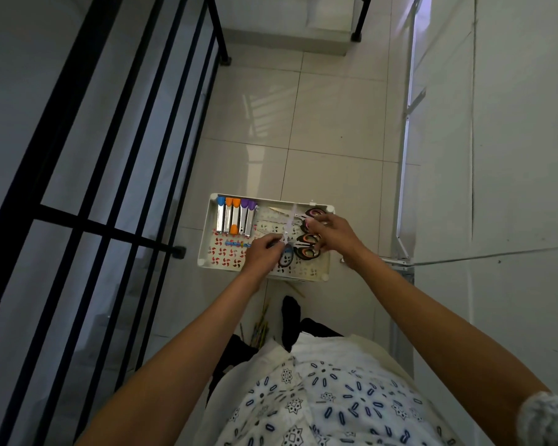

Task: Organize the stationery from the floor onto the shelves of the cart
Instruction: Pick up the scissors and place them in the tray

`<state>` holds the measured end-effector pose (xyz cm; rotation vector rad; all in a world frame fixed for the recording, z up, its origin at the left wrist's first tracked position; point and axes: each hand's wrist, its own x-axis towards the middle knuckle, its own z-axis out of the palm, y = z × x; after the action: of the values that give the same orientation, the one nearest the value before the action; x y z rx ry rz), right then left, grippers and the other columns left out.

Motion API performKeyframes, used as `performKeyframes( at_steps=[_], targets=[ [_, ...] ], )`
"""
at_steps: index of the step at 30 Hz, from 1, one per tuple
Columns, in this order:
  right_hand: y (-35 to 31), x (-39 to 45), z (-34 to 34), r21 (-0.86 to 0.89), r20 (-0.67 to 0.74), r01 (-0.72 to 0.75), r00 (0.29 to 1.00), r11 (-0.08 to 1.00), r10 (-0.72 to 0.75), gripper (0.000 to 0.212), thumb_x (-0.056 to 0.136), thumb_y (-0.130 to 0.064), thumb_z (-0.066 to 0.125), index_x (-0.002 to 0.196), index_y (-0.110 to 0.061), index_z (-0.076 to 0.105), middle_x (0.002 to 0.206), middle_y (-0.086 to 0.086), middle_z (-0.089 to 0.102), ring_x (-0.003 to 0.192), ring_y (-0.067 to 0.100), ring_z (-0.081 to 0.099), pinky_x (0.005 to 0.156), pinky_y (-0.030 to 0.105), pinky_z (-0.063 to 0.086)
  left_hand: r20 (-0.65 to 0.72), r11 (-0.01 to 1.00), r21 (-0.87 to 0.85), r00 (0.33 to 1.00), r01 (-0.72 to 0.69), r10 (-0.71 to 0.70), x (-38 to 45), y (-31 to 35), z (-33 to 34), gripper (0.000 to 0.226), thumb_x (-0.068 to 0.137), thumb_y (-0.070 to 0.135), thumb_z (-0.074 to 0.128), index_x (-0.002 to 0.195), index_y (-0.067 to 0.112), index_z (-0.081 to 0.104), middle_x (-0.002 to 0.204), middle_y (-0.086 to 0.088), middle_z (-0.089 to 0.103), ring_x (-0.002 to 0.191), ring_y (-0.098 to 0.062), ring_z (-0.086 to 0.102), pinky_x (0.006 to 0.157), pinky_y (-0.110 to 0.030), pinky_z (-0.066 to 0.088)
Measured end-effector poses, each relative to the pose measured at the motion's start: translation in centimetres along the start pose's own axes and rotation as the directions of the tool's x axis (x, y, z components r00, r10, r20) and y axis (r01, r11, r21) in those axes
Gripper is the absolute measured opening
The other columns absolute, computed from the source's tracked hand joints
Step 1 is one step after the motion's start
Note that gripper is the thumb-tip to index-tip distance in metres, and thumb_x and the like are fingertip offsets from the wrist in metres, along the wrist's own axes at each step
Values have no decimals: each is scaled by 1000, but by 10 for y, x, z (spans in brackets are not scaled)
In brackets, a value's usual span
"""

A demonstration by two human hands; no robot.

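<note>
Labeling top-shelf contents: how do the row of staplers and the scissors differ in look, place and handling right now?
The staplers are shiny metal bars with blue, orange and purple caps; the scissors have dark looped handles. The staplers stand packed side by side at the cart shelf's far left corner, the scissors lie on its right side. No hand touches the staplers; the right hand reaches onto the scissors. Both sit on the same white patterned shelf.

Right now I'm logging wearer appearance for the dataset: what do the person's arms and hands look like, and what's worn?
Both forearms are bare, no sleeves reaching them. The left hand and right hand wear no gloves. A white patterned garment with dark blue motifs covers the torso.
</note>
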<state>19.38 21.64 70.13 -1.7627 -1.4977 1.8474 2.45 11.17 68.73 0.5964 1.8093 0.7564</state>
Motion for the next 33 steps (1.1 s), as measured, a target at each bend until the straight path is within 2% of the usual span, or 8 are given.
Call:
performKeyframes(
  at_steps=[5, 10, 16, 20, 24, 28, 30, 33],
  targets=[
    [4, 2, 4, 115, 22, 31, 999, 993, -33, 23, 92, -26, 69, 109, -10, 65, 94, 10, 74, 62, 13, 65, 55, 25, 48, 68, 998, 64, 997, -28, 24, 10, 13, -10, 14, 88, 23, 67, 100, 21, 74, 101, 7, 67, 96, -11, 63, 75, -27, 52],
    [4, 2, 3, -315, -116, 214, 958, 925, -261, 32, 90, -30, 69, 120, -23, 61, 93, -5, 67, 81, 11, 65, 70, 24, 50, 74, 999, -9, 997, 35, -34, 17, 21, -20, 20, 82, 11, 58, 86, 20, 76, 90, 10, 70, 88, -10, 62, 66, -25, 44],
    [-1, 5, -1, 59, 46, 85, 995, 995, -88, 13, 95, -7, 63, 103, 2, 68, 87, 21, 72, 69, 20, 71, 60, 23, 56, 87, 997, -46, 995, 58, -53, 24, 25, -27, 27, 83, 6, 55, 93, 20, 75, 104, 1, 71, 92, -15, 63, 68, -25, 48],
    [0, 8, 0, 196, -34, 1, 999, 981, 5, 9, 92, 1, 63, 96, 8, 67, 80, 22, 70, 63, 21, 71, 62, 27, 59, -159, 990, -125, 983, 67, -87, 24, 18, -27, 30, 88, 13, 66, 117, 16, 62, 109, 2, 62, 95, -10, 61, 69, -20, 48],
    [4, 12, 8, 346, -120, -94, 982, 934, 143, 11, 90, 6, 59, 83, 4, 67, 79, 22, 71, 69, 30, 73, 73, 34, 62, -311, 999, -17, 949, 45, -48, 14, 3, -18, 23, 94, 17, 62, 116, 16, 59, 113, 0, 64, 87, -6, 58, 63, -18, 43],
    [5, 14, 20, 383, -108, -103, 982, 918, 155, 7, 88, 7, 61, 85, 7, 67, 82, 26, 71, 68, 29, 74, 69, 32, 62, -156, 977, 193, 980, -94, 125, -1, -12, -9, 16, 90, 7, 64, 102, 15, 70, 102, -1, 72, 91, -13, 67, 76, -26, 56],
    [7, 14, 26, 241, -127, -75, 986, 968, 108, 8, 90, 1, 63, 93, 5, 70, 85, 25, 73, 67, 28, 74, 69, 36, 62, -12, 939, 301, 984, -165, 177, -8, -16, -2, 19, 87, 5, 64, 100, 14, 75, 102, -2, 74, 92, -15, 68, 85, -34, 57],
    [9, 14, 24, -289, -216, 55, 969, 956, -120, 17, 90, -16, 66, 102, -8, 76, 92, 12, 76, 83, 24, 73, 83, 36, 58, 188, 846, 432, 949, -312, 254, -16, -15, 9, 24, 86, 9, 66, 105, 15, 78, 113, -4, 72, 99, -20, 68, 90, -34, 53]
  ],
)
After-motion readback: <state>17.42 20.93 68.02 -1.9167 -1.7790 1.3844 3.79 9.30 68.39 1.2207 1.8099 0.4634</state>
